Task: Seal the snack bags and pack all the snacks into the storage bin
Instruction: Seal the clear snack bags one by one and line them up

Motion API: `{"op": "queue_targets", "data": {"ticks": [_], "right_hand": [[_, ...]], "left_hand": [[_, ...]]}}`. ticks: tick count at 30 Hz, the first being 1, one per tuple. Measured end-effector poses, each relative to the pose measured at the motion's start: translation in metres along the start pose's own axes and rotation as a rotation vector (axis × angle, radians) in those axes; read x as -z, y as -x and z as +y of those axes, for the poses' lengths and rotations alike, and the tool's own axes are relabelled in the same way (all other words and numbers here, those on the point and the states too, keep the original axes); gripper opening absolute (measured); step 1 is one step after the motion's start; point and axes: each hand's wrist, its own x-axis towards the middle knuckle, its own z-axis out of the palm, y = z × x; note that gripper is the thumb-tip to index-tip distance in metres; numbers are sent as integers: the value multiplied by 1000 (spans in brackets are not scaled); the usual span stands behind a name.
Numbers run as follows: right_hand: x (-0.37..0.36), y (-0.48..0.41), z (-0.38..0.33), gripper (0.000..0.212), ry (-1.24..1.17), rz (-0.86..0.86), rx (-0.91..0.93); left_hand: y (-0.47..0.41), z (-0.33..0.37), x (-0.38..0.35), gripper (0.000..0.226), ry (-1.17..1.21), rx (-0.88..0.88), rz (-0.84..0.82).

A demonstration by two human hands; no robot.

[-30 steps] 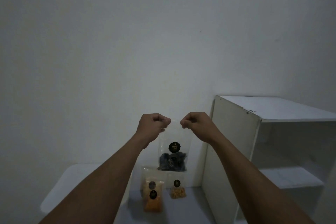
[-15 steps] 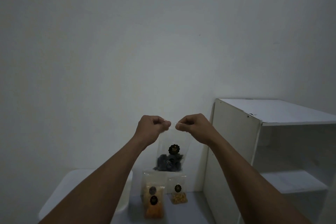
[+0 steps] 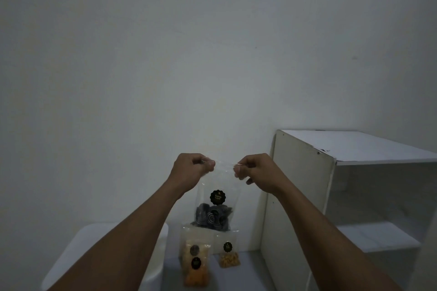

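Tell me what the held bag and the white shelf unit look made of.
The held bag: thin clear plastic film, glossy; wall and dark snacks show through it.
The shelf unit: probably white laminated board, matte; flat panels, screw heads along one edge.

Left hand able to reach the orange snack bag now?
Probably not yet: the left hand pinches the top of the dark-snack bag, as does the right hand. The orange snack bag looks unblocked once it lets go.

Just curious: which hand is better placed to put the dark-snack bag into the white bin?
Probably the left hand: both pinch the dark-snack bag, but the white bin sits under its forearm.
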Motion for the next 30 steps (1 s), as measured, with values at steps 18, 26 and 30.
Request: {"op": "queue_targets", "data": {"ticks": [18,26,30], "right_hand": [[-5,0,-3,10,75,89,37],[-28,2,4,9,213,171,56],[-30,5,8,9,208,169,65]], "left_hand": [[-4,7,-18,20,-136,51,263],[-1,18,-33,29,257,377,150],[0,18,-33,23,394,441,120]]}}
